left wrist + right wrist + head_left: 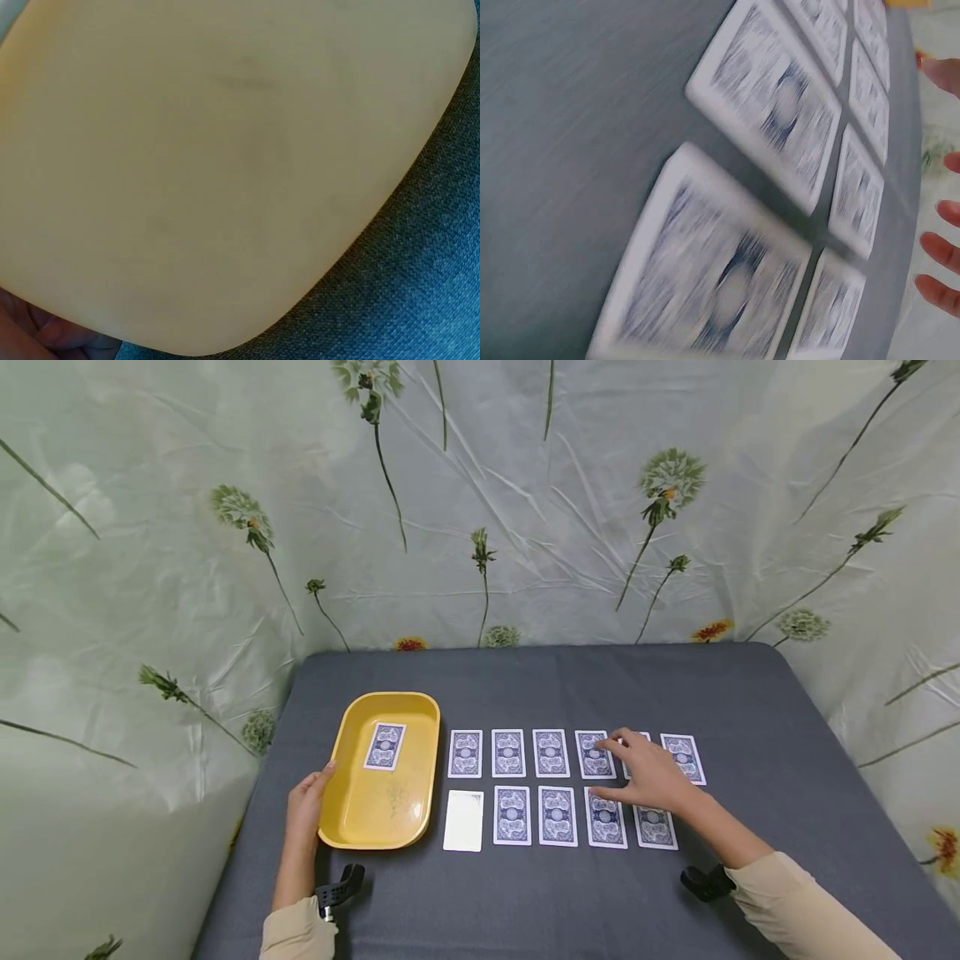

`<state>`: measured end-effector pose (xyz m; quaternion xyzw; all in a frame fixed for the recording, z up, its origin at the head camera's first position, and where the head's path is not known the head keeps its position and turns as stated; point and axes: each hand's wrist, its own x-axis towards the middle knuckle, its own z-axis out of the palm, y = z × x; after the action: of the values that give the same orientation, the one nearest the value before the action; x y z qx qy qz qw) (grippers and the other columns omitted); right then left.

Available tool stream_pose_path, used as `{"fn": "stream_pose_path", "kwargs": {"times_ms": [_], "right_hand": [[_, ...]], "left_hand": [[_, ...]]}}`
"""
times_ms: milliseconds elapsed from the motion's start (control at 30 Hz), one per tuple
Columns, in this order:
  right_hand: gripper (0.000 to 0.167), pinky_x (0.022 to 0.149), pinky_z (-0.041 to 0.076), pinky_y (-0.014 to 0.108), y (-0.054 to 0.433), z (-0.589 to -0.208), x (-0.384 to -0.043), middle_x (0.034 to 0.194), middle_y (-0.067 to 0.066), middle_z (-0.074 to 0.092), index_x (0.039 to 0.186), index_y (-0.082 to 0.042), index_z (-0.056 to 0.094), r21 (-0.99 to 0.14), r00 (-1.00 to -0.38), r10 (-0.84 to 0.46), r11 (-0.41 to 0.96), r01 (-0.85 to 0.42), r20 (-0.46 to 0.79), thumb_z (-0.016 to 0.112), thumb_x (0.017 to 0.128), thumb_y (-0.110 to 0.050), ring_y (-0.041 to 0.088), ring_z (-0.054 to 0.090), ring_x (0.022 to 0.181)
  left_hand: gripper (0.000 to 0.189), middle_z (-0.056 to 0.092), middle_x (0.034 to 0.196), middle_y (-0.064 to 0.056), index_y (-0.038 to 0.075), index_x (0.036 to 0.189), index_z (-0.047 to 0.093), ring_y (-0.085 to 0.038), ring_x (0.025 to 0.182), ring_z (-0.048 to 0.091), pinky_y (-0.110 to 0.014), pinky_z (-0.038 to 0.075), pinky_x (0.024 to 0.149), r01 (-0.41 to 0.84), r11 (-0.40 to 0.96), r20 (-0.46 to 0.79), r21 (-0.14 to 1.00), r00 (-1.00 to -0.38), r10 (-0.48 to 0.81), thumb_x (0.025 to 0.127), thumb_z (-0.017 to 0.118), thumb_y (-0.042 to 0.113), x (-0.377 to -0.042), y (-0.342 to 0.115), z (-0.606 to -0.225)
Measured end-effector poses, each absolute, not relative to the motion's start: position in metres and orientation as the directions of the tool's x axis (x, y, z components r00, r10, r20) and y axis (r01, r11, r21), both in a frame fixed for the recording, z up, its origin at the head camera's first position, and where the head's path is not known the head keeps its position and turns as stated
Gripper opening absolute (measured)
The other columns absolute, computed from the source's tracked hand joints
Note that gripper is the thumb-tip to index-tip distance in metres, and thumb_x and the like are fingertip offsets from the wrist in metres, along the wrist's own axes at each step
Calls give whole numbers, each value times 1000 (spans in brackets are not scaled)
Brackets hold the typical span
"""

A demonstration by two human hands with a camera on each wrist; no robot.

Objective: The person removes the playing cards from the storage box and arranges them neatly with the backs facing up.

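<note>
A yellow tray [360,827] stands at the left of the table with one patterned-back playing card [385,746] in it. My left hand [303,806] grips the tray's left edge, thumb at the rim. In the left wrist view the tray [225,165] fills most of the picture, and only a bit of the hand [56,334] shows at the lower left. Over the right part of two rows of playing cards hovers my right hand [651,774], thumb and fingers apart, holding nothing. It partly hides a card in the back row. Its fingers [939,251] look spread in the right wrist view.
Several blue-backed cards [512,816] lie in two rows on the grey cloth-covered table [540,902]. At the front row's left end lies a pale, plain-looking card [463,821]. A flower-print curtain [525,527] hangs behind the table and along its sides.
</note>
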<state>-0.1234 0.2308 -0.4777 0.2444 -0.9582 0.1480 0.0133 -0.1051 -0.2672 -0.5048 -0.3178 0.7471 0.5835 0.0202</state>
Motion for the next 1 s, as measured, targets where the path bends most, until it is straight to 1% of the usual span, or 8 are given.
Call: {"fn": "stream_pose_path", "kwargs": {"times_ms": [133,200,367,500,667,767,833,1000], "right_hand": [[67,70,47,42,202,-474,-136,111,6,53,118,-16,60,-306,-885,-456,832,-463,97,72,67,-58,24,54,93],[67,66,47,39,187,-472,-141,111,6,53,118,-16,60,-320,-882,-460,825,-466,100,70,69,-59,24,55,92],[64,55,44,32,149,-471,-154,109,5,53,117,-17,59,-342,-870,-476,803,-489,127,69,70,-59,21,55,83],[66,56,45,34,120,-468,-163,110,6,52,118,-17,58,-344,-865,-487,797,-496,121,67,71,-62,21,56,82],[68,55,45,34,87,-461,-172,112,7,50,121,-18,56,-362,-867,-484,791,-493,122,65,71,-63,22,55,83],[69,58,47,35,67,-456,-176,113,7,51,123,-18,55,-365,-861,-492,783,-503,131,65,71,-63,22,55,86],[69,61,47,35,52,-454,-179,113,6,50,123,-19,55,-357,-854,-504,779,-515,131,64,72,-65,22,54,87],[72,62,47,33,17,-448,-184,112,5,50,124,-19,53,-328,-831,-546,770,-547,104,59,72,-69,19,53,85]], "left_hand": [[49,37,56,4,10,68,47,-13,53,39,-26,35,52,-492,130,-390,861,-803,-450,83,58,56,-106,-268,-506],[49,38,56,4,11,68,47,-13,53,39,-26,35,53,-489,136,-385,861,-805,-452,83,58,56,-106,-268,-507],[48,36,55,5,11,66,48,-13,53,38,-27,34,53,-489,131,-385,863,-801,-458,82,60,55,-107,-268,-507],[50,33,54,6,11,64,46,-14,53,36,-28,33,54,-488,127,-387,864,-803,-453,82,60,55,-107,-269,-505],[49,31,54,5,10,64,45,-15,53,35,-28,32,54,-485,128,-385,865,-805,-451,83,61,52,-108,-269,-504],[49,32,54,4,10,65,44,-14,53,35,-27,32,53,-483,130,-383,866,-807,-450,83,61,53,-109,-269,-505],[49,32,54,5,11,64,44,-13,52,35,-27,32,53,-485,127,-385,866,-805,-451,83,61,54,-109,-269,-506],[50,29,53,5,13,62,43,-12,50,32,-27,30,53,-484,117,-387,867,-803,-454,82,61,55,-107,-270,-507]]}}
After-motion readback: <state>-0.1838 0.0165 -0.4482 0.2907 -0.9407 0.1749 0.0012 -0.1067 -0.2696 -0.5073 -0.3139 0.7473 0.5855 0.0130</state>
